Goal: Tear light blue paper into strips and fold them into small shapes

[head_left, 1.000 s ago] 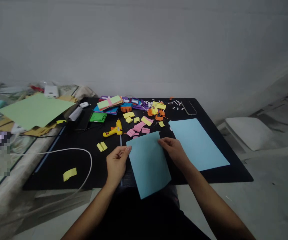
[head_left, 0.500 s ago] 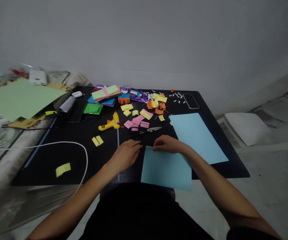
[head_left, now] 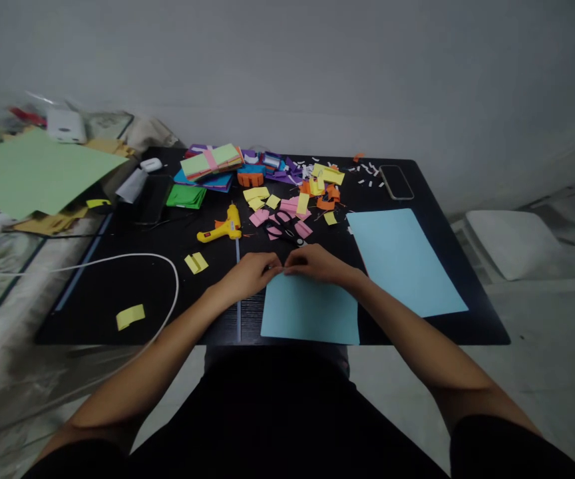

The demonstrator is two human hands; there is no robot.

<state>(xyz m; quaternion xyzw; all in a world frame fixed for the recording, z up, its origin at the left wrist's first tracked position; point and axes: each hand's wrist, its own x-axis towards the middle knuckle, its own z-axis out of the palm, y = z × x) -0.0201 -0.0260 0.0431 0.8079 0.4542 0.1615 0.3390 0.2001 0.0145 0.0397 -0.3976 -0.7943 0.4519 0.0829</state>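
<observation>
A light blue sheet of paper [head_left: 312, 313] lies at the table's front edge, just before my body. At its far left corner my left hand [head_left: 251, 274] is closed in a pinch, thumb and fingertips on the paper. My right hand [head_left: 321, 263] pinches the far edge right beside it, the fingertips of both hands nearly touching. Just beyond the hands, black-handled scissors [head_left: 287, 231] rest on pink paper pieces [head_left: 303, 229], their blades partly hidden by my right hand. A larger light blue sheet [head_left: 407, 263] lies flat to the right.
A yellow glue gun [head_left: 222, 227] and folded yellow paper pieces [head_left: 196, 263] lie to the left. Bundled coloured strips [head_left: 212, 161], paper scraps and a phone [head_left: 396, 182] line the back. A white cable [head_left: 175, 279] loops over the left side; a white stool [head_left: 510, 243] stands right.
The blue sheet, earlier held up in both hands, was turned and laid on the table. My left hand let go, then came back to its corner. The scissors moved away onto the pink pieces.
</observation>
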